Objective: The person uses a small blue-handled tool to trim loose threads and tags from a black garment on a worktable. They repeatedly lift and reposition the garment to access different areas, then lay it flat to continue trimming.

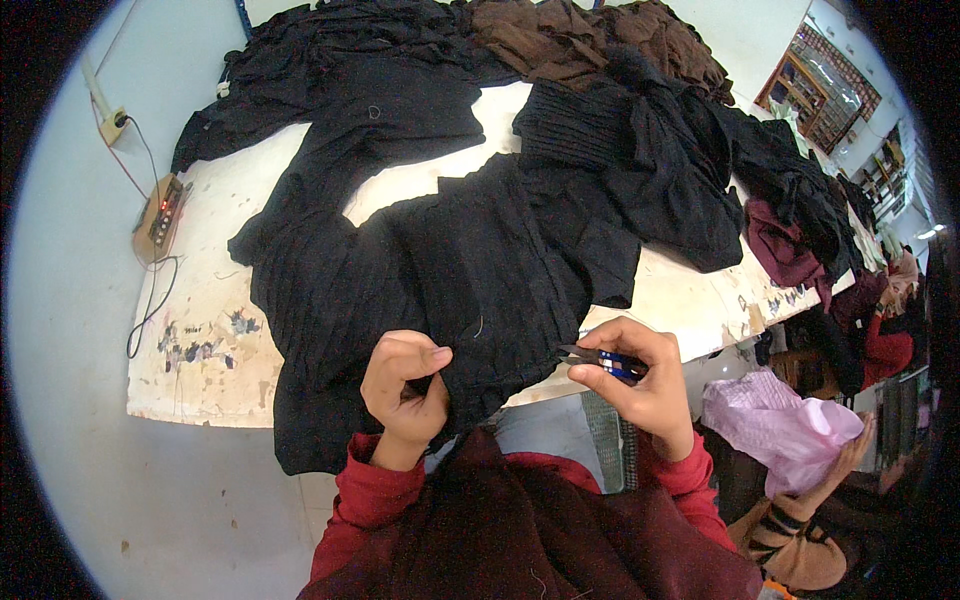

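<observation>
A black pleated garment (400, 270) lies in front of me, its near part hanging over the table's front edge. Against its lower part, my left hand (405, 385) is closed with the fingers curled in; whether cloth or a thread is pinched there does not show. My right hand (645, 375) grips a pair of thread snips (622, 366) with blue handles. Their dark blades point left, close to the garment's right edge. A short light thread (479, 327) lies on the black cloth between my hands.
More black clothes (350, 60) and brown cloth (590, 40) are heaped along the far side of the stained white table (200, 350). Maroon cloth (785, 245) lies to the right. A box with cables (160, 218) sits at the left wall. At right, another person's hand holds pink cloth (775, 420).
</observation>
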Demonstrator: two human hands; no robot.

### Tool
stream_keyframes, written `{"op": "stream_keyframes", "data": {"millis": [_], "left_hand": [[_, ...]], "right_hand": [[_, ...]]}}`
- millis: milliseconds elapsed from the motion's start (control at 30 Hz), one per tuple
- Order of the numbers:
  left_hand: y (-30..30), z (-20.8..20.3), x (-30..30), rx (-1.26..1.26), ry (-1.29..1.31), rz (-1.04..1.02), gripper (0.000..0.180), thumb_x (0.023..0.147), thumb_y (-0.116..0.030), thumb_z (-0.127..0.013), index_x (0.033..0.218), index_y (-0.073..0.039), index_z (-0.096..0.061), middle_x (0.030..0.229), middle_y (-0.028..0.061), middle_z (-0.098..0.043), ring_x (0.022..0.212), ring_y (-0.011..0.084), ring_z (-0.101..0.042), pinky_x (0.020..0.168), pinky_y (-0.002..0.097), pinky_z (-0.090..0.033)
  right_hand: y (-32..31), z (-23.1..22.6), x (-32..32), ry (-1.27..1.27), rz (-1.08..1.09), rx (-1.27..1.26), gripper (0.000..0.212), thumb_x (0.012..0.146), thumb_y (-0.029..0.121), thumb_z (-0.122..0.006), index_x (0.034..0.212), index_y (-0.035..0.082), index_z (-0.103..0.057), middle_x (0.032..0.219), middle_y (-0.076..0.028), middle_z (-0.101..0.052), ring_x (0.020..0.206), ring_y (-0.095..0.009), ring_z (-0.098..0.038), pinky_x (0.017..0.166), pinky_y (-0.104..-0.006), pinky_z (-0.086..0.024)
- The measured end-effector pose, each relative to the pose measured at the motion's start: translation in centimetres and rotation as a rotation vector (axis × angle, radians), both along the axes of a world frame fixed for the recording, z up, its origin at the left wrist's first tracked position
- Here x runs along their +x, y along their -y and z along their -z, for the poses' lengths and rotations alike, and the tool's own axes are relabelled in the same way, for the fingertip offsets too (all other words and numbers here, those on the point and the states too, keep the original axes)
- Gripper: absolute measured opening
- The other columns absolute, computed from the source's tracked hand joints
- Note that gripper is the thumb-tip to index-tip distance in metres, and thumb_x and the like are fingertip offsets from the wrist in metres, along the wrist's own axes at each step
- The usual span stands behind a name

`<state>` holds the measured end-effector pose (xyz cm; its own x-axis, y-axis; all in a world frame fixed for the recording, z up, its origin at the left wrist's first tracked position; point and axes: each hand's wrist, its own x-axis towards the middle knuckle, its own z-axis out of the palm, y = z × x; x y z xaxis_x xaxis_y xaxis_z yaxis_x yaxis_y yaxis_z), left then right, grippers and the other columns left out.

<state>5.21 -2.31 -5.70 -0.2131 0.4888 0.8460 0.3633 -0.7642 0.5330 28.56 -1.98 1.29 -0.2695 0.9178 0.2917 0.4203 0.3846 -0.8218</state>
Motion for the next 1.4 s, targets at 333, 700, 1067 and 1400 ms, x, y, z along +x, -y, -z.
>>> {"op": "stream_keyframes", "data": {"millis": [333, 700, 1067, 1400], "left_hand": [[0.0, 0.0, 0.0, -0.001, -0.01, 0.01, 0.038, 0.058, 0.018, -0.055, 0.086, -0.006, -0.064, 0.076, 0.0064, -0.057, 0.07, 0.0218, -0.059, 0.065, 0.0308, -0.047], [0.7, -0.5, 2.0, -0.094, -0.481, 0.089, 0.023, 0.07, -0.004, -0.07, 0.089, -0.016, -0.068, 0.1, 0.0014, -0.065, 0.097, 0.0229, -0.061, 0.082, 0.0385, -0.046], [7.2, 1.4, -10.9, -0.317, 0.296, -0.545, 0.022, 0.083, 0.001, -0.052, 0.104, 0.0, -0.061, 0.107, 0.0131, -0.061, 0.105, 0.0246, -0.058, 0.088, 0.0343, -0.046], [-0.4, -2.2, -13.8, -0.546, -0.075, 0.064, 0.015, 0.088, -0.013, -0.063, 0.089, 0.002, -0.064, 0.095, 0.0049, -0.06, 0.09, 0.0115, -0.054, 0.077, 0.0246, -0.042]], "right_hand": [[-2.5, 1.5, 1.2, -0.343, 0.01, -0.043, 0.04, 0.073, 0.011, -0.075, 0.111, 0.007, -0.061, 0.099, -0.002, -0.063, 0.076, -0.007, -0.057, 0.065, -0.0215, -0.045], [-11.9, 4.9, 5.6, -0.463, 0.647, 0.386, 0.02, 0.09, 0.019, -0.061, 0.086, 0.001, -0.068, 0.081, -0.006, -0.068, 0.078, -0.01, -0.06, 0.077, -0.0243, -0.046], [-0.4, 3.8, -2.5, -0.131, -0.121, 0.206, 0.042, 0.072, 0.018, -0.075, 0.109, 0.004, -0.062, 0.113, -0.011, -0.062, 0.099, -0.021, -0.06, 0.082, -0.0325, -0.047], [-7.7, 4.1, -3.3, -0.113, 0.152, 0.142, 0.013, 0.079, -0.003, -0.061, 0.09, 0.0, -0.066, 0.083, -0.001, -0.064, 0.08, -0.009, -0.057, 0.072, -0.0223, -0.043]]}}
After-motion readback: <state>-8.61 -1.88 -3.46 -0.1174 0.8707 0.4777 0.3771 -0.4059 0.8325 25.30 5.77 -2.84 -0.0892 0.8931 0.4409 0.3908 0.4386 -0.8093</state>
